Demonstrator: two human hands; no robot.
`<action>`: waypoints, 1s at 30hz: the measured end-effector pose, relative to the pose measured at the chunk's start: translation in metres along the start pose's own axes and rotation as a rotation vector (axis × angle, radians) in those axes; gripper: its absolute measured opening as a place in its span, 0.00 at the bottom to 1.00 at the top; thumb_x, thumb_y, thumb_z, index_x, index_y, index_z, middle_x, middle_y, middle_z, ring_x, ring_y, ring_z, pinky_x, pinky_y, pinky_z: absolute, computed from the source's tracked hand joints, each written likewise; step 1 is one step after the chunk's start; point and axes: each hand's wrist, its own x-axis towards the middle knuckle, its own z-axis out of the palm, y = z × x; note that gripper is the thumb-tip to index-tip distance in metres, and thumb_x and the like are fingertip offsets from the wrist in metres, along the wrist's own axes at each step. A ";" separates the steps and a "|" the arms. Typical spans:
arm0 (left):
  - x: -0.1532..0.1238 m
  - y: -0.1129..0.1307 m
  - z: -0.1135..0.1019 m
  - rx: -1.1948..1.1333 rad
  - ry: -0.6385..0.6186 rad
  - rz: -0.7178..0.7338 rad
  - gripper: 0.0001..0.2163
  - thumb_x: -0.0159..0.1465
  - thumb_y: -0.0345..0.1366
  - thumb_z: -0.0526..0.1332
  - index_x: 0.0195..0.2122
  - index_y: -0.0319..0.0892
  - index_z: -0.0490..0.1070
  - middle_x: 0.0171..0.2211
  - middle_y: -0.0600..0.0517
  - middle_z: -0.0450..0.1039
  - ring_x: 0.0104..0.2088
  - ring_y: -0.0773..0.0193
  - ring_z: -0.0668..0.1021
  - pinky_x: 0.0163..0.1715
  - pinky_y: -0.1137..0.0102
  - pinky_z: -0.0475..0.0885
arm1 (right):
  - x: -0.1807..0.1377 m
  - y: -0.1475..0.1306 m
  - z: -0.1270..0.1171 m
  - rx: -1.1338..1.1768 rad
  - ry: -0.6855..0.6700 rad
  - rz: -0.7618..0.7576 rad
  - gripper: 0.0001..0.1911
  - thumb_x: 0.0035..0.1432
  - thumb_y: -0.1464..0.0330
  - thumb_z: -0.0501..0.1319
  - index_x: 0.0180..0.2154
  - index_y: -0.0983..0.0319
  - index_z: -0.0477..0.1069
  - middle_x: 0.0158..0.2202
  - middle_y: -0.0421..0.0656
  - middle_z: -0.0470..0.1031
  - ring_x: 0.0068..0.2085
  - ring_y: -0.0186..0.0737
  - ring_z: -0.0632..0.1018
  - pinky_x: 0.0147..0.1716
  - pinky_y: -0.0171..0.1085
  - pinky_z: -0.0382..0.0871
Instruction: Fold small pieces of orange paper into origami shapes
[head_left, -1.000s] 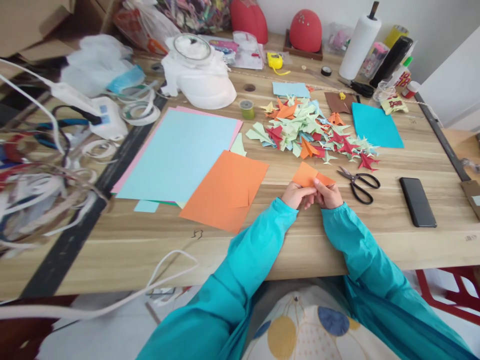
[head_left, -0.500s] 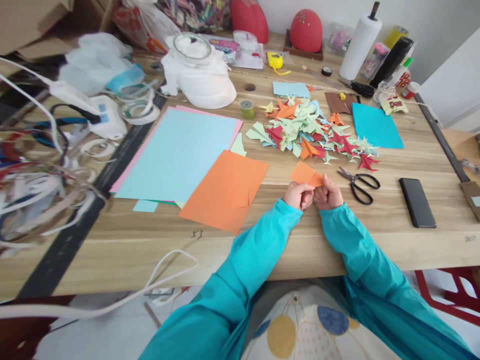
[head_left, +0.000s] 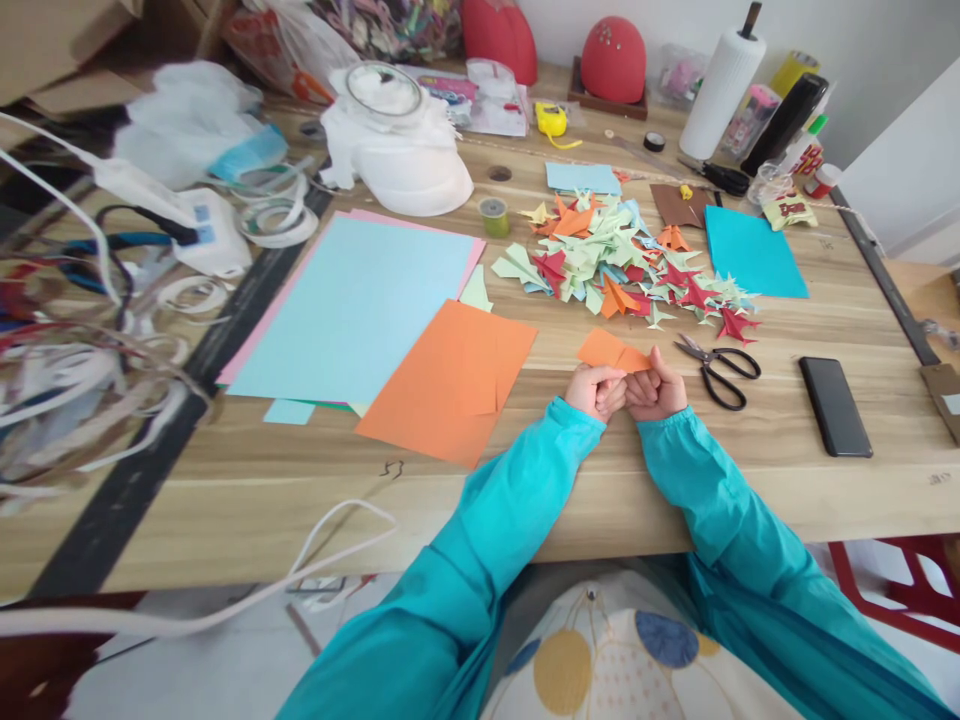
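Note:
A small piece of orange paper with a crease across its middle is held up over the table's near side. My left hand pinches its lower edge between thumb and curled fingers. On its right end, my right hand grips it with the thumb raised, fingers curled; the two hands nearly touch. Scissors with black handles lie just right of my right hand. To the left rests a larger orange sheet with a slit, overlapping a light blue sheet. Beyond my hands is a heap of folded paper pieces.
A black phone lies at the right. A turquoise sheet, a thread spool and a yellow tape measure sit farther back. A white cap stands behind the sheets. Cords and ribbons crowd the left side; a white cable crosses the front.
The small orange paper has tipped slightly lower, and its crease shows more clearly. My right thumb and fingers have shifted a little on it. Everything else stays in place.

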 end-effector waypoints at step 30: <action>-0.001 0.000 -0.005 0.538 0.093 0.067 0.09 0.46 0.35 0.58 0.12 0.37 0.64 0.03 0.58 0.54 0.04 0.75 0.54 0.05 0.77 0.45 | -0.004 0.009 0.008 -0.346 0.081 -0.069 0.23 0.42 0.60 0.64 0.08 0.63 0.58 0.03 0.34 0.53 0.08 0.25 0.53 0.09 0.29 0.41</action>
